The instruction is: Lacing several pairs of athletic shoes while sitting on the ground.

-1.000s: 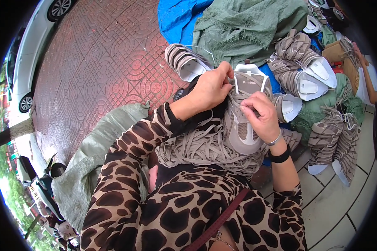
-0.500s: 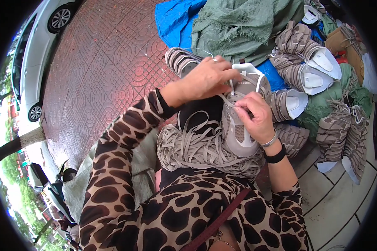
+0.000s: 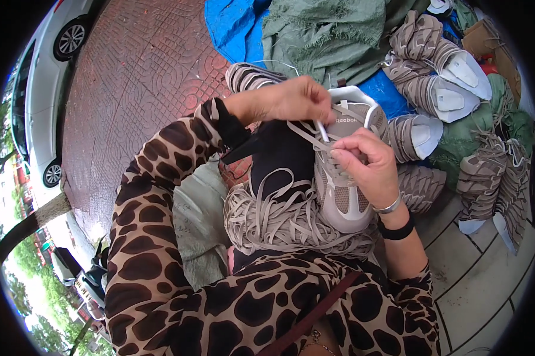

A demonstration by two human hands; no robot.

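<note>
A grey-beige sneaker (image 3: 342,207) with a white collar lies on my lap, toe toward me, laces threaded through its lower part. My left hand (image 3: 303,99) is closed in a pinch beside its upper left eyelet edge, apparently on a shoelace; the fingertips are partly hidden. Over the shoe's throat, my right hand (image 3: 371,165) pinches a flat beige shoelace (image 3: 308,135) that loops out to the left. A tangled heap of beige shoelaces (image 3: 267,222) rests on my lap, just left of the toe.
Stacked beige shoe uppers (image 3: 427,65) with white soles lie at the right, more of them (image 3: 487,172) farther right. A green woven sack (image 3: 324,38) and blue sheet (image 3: 235,26) lie ahead. A silver car (image 3: 45,77) stands far left on red paving (image 3: 143,77).
My left hand has drawn back slightly left from the shoe's tongue, and its elbow has swung outward. My right hand keeps its pinch over the throat. The whole view has shifted a little.
</note>
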